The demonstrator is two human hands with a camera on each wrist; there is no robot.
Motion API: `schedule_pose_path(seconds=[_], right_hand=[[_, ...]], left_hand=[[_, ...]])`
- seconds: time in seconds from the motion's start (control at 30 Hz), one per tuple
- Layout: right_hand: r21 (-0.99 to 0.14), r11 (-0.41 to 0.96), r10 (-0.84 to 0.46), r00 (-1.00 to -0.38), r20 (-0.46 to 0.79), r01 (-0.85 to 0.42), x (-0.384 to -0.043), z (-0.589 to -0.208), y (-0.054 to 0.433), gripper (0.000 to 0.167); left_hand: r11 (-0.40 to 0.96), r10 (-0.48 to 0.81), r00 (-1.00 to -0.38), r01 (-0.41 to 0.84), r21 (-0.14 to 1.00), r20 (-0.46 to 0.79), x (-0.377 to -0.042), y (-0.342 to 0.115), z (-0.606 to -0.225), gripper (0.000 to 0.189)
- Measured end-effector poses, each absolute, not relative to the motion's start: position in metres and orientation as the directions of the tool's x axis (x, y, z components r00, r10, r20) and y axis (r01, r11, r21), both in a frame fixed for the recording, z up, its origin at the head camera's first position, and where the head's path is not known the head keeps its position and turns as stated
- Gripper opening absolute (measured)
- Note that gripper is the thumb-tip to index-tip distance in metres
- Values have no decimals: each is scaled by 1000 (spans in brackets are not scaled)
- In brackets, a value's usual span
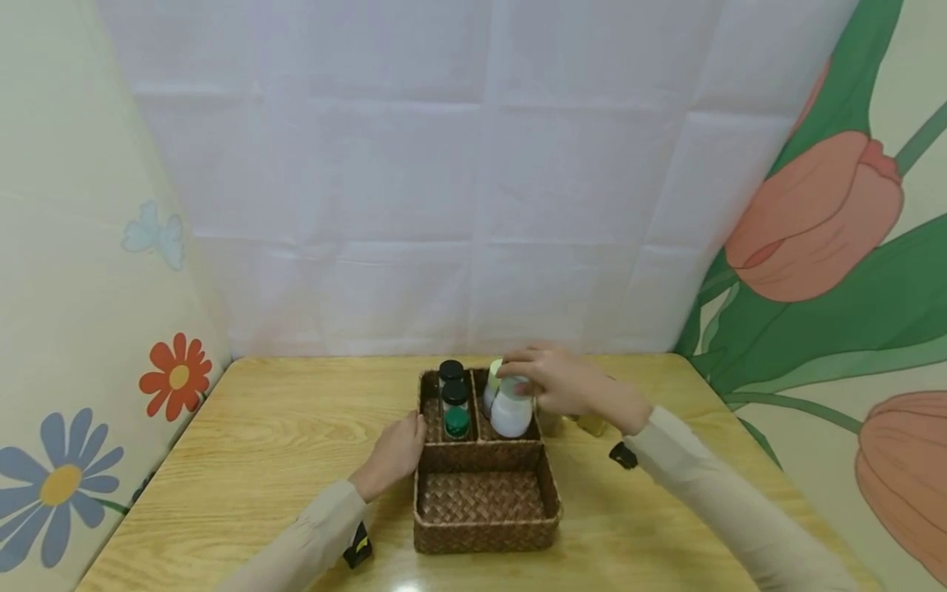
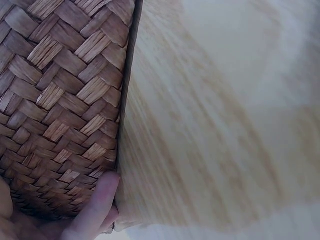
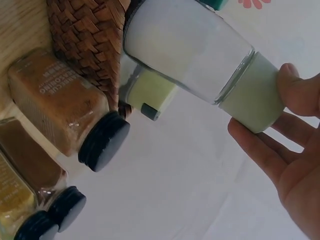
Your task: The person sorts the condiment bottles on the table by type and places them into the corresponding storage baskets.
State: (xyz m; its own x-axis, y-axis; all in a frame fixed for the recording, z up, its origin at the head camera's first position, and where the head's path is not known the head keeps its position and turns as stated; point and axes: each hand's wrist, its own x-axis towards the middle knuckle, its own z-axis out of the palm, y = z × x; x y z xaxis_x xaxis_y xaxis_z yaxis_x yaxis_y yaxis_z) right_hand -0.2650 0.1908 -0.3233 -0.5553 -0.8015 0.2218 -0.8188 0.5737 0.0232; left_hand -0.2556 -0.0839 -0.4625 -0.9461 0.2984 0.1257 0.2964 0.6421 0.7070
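My right hand (image 1: 562,382) pinches the pale green cap of a glass seasoning jar (image 3: 190,50) with white contents, the thumb on one side and fingers on the other. In the head view, this jar tilts slightly over the back right compartment of a brown woven basket (image 1: 484,538). Another jar with a pale yellow-green cap (image 3: 152,95) is beside it in that compartment. The back left compartment holds a green-capped bottle (image 1: 457,422) and two black-capped jars (image 1: 455,392) in a row. My left hand (image 1: 394,452) holds the basket's left wall, a finger (image 2: 100,202) against the weave.
Outside the basket's right side stand several black-capped seasoning jars, among them an orange-brown one (image 3: 55,95), a dark brown one (image 3: 30,155) and a yellow one (image 3: 15,200). The wooden table (image 1: 311,411) ends at a white cloth (image 1: 399,181), with flowered panels on both sides.
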Motion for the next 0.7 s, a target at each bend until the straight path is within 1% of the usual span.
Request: schedule_pose_path(seconds=[0.13,0.3,0.5,0.7], right_hand=[[38,548,-818,-526,232,-836,-267,-330,189,33],[37,553,-823,-538,180,-833,-270,-337,188,32],[40,570,-815,-559,152,-821,-271,-344,187,30],[36,551,-831,-543,121,-834,-273,-353,187,31]], left_hand=[[664,284,-948,301,685,141,-256,-84,-463,48],[662,290,-948,298,688,131,-256,-84,-462,47],[650,296,-949,283,705,108,-256,-82,-463,49],[643,303,-947,284,711,105,-257,-82,-464,49]])
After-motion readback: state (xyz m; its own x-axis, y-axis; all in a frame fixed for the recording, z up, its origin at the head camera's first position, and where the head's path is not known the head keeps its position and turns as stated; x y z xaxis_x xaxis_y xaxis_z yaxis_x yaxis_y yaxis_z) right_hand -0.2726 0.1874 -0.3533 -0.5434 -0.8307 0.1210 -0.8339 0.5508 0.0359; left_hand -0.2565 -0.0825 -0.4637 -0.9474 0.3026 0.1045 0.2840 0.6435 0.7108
